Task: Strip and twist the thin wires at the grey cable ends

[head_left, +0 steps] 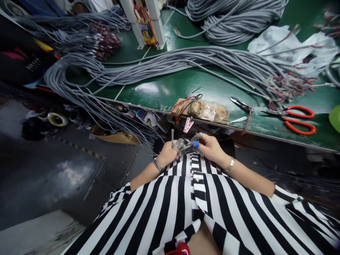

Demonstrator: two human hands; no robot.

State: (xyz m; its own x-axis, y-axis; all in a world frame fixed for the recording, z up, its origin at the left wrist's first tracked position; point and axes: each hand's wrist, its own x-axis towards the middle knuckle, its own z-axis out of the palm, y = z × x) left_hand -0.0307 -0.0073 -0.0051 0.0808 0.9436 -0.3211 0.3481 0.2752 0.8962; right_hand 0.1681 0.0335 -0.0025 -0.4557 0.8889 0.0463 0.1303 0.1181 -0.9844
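Close in front of my body, below the green table's edge, both hands are together around a small grey object (pixel 182 144) whose details are too small to make out. My left hand (pixel 168 153) is closed on its left side, where a short grey rod (pixel 172 137) sticks up. My right hand (pixel 211 149), with blue on the thumb, pinches its right end. Just beyond the hands, a pink clip (pixel 188 124) hangs at the table edge near a taped wooden block (pixel 209 111) with red and black wires.
On the green table (pixel 156 94) lie a long bundle of grey cables (pixel 148 69), pliers (pixel 240 103), orange-handled scissors (pixel 300 118) and clear plastic (pixel 281 46). A white metal post (pixel 158 23) stands at the back. Cables hang over the front edge at left.
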